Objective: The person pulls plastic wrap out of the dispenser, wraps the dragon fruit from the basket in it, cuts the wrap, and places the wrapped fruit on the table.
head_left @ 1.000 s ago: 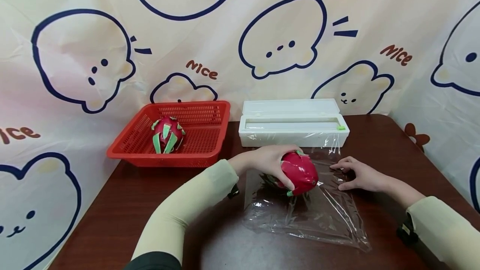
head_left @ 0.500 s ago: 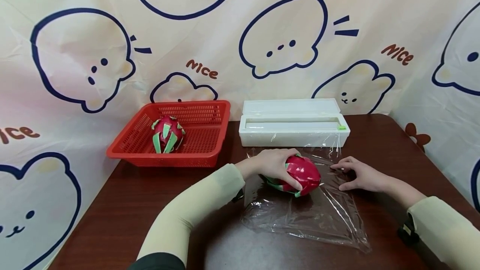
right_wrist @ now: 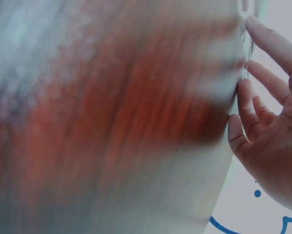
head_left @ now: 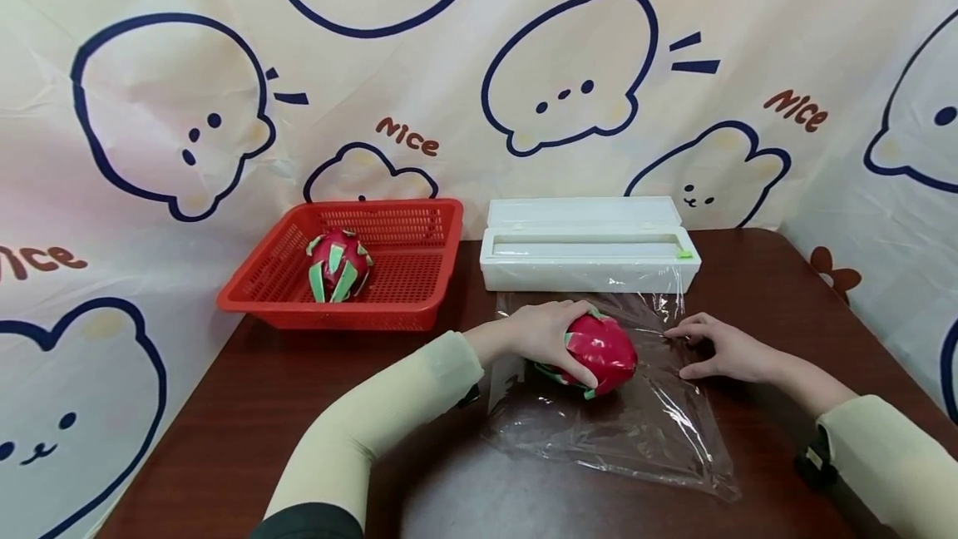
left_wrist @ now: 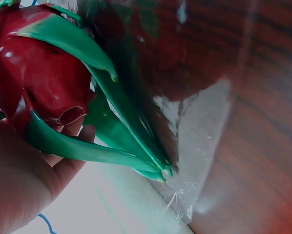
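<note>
My left hand [head_left: 545, 336] grips a red dragon fruit [head_left: 602, 352] with green scales, fingers over its far side and thumb on the near side. It lies on its side over a sheet of clear plastic wrap [head_left: 599, 443] on the table. In the left wrist view the dragon fruit [left_wrist: 48, 73] sits against the palm, its green tips pointing out over the film. My right hand [head_left: 729, 349] rests at the right edge of the wrap, thumb and forefinger apart. In the right wrist view the right hand [right_wrist: 273, 117] touches the surface with its fingertips.
A white wrap dispenser box [head_left: 587, 273] with its lid up stands behind the film, which hangs from its front. At the back left, a red plastic basket [head_left: 407, 306] holds a second dragon fruit [head_left: 339, 266]. A printed cloth [head_left: 449, 65] backs the brown table [head_left: 314, 406].
My left hand has turned and lowered the dragon fruit slightly onto the film, shifting a little right and then back. The right hand stays at the film's edge.
</note>
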`<state>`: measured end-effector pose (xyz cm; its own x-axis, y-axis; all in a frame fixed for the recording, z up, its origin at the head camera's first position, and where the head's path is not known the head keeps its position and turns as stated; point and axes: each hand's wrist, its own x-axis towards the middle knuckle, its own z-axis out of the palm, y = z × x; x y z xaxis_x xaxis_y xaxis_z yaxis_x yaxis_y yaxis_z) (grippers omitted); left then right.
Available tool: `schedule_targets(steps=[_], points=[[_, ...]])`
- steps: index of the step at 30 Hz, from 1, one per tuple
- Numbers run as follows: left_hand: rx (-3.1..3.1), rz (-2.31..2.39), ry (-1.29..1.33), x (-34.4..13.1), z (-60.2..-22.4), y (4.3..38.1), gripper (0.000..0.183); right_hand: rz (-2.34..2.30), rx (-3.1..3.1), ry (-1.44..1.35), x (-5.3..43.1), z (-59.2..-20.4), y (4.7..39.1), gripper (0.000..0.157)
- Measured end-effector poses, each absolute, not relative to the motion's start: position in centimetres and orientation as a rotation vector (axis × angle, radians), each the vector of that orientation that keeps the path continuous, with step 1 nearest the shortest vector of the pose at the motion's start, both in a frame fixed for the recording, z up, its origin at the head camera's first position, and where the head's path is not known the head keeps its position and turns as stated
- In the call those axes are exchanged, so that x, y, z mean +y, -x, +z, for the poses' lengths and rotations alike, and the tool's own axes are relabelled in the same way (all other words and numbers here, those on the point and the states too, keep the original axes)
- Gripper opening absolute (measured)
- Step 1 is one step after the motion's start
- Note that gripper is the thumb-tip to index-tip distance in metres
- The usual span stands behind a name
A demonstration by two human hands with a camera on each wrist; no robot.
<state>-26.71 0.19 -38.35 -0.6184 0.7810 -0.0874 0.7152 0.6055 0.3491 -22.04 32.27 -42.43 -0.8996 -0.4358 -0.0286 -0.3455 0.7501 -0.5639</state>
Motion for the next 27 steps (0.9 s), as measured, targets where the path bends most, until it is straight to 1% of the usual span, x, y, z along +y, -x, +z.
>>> schedule_targets(steps=[6,12,19,27], points=[[2.615,0.329,-1.325,-0.3,-38.4,25.9,0.09,-0.854,2.782,0.641,32.7,-42.3,22.0,0.056],[2.631,0.301,-1.356,-0.5,-38.3,26.0,0.091,-0.887,2.789,0.67,33.1,-41.9,21.8,0.052],[2.621,0.31,-1.352,-1.0,-38.4,26.6,0.096,-0.978,2.766,0.673,33.6,-41.1,21.3,0.047],[2.604,0.418,-1.273,-2.8,-37.6,26.8,0.094,-0.965,2.756,0.601,33.9,-40.5,20.2,0.049]])
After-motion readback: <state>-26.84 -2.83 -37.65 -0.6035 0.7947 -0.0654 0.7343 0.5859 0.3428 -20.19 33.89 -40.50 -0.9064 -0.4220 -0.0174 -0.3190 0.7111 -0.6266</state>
